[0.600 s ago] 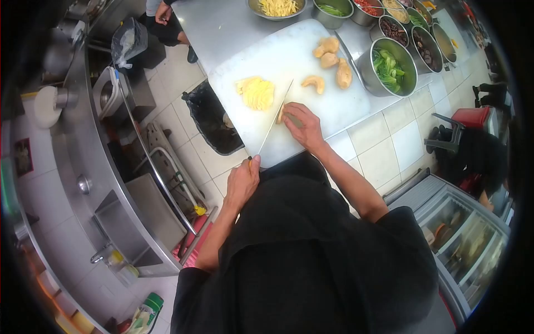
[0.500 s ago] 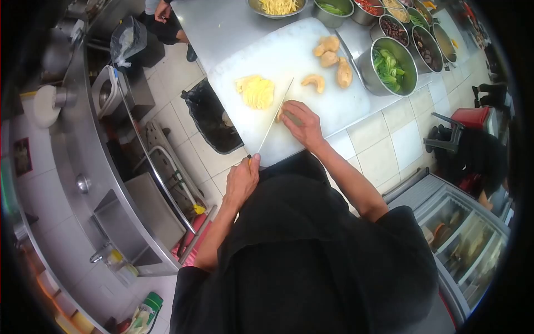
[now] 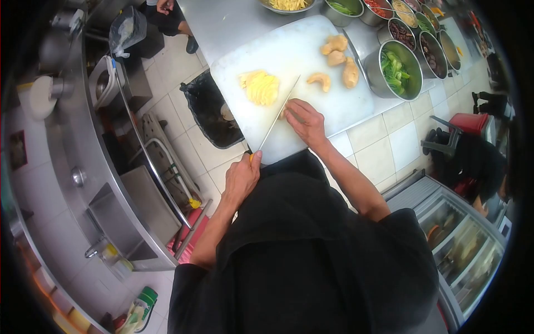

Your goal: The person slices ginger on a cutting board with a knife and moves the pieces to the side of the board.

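My left hand (image 3: 243, 177) is closed round the handle of a long thin knife (image 3: 276, 119), whose blade points up and away over the white cutting board (image 3: 308, 50). My right hand (image 3: 306, 122) has its fingers curled on a small peeled piece beside the blade; the fingers mostly hide it. Thin yellow slices (image 3: 260, 88) lie fanned on the board left of the blade. Right of it rests a curved peeled piece (image 3: 319, 82), with several more peeled pieces (image 3: 350, 73) beyond.
Metal pots, one with green leaves (image 3: 394, 71), stand along the board's right. A bowl of yellow strips (image 3: 286, 4) is at the top. Left of the board is a black-lined bin (image 3: 208, 108). Another person's hand (image 3: 165, 6) shows at the upper left.
The view has shifted slightly, so the board and pots appear a little further right. Both hands keep nearly the same hold, on the knife and on the small piece.
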The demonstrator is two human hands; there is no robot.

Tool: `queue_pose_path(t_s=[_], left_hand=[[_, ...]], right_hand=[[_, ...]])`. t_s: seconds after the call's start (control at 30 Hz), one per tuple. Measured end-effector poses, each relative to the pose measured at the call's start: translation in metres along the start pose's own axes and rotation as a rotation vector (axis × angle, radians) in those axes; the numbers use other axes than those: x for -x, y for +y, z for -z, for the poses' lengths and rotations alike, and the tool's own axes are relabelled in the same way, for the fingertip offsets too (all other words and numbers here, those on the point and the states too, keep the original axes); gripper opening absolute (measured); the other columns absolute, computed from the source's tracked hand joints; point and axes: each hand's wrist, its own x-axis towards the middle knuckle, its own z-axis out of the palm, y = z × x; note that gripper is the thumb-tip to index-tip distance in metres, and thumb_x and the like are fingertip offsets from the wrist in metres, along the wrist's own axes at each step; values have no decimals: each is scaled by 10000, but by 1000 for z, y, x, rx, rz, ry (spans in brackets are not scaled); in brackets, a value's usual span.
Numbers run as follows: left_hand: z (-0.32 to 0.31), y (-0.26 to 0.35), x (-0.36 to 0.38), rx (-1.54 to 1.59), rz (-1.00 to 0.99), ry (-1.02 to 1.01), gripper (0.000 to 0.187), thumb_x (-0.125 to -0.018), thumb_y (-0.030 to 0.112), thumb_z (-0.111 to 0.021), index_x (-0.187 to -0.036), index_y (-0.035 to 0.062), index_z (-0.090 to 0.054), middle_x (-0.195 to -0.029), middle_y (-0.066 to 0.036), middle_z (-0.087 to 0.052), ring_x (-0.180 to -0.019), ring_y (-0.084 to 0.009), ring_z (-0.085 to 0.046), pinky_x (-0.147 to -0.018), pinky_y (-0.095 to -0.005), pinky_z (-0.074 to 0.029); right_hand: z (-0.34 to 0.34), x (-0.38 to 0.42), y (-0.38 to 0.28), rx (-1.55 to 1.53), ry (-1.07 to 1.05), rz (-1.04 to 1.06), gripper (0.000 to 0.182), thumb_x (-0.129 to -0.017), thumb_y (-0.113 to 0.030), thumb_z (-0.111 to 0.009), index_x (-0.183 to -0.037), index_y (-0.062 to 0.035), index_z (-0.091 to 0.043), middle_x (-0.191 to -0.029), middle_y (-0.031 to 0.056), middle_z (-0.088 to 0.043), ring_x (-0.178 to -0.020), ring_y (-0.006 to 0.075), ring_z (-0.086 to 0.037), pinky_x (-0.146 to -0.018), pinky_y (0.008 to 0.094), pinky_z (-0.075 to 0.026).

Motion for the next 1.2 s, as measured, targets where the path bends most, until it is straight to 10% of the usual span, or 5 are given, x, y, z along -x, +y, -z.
queue_pose_path(t_s=[1.2], left_hand=[[8,14,18,91,29,9,600,-1116,477,-401,-921,-39,-637,-785,-371,-651,-805,-582,-639,-753,-631,-495]], right_hand=[[-2,-1,2,-13,23,0,236,-869,-27,-788,-1097,-11,-729,-1117,148,-735,-949,315,-747,-807,370,-619]])
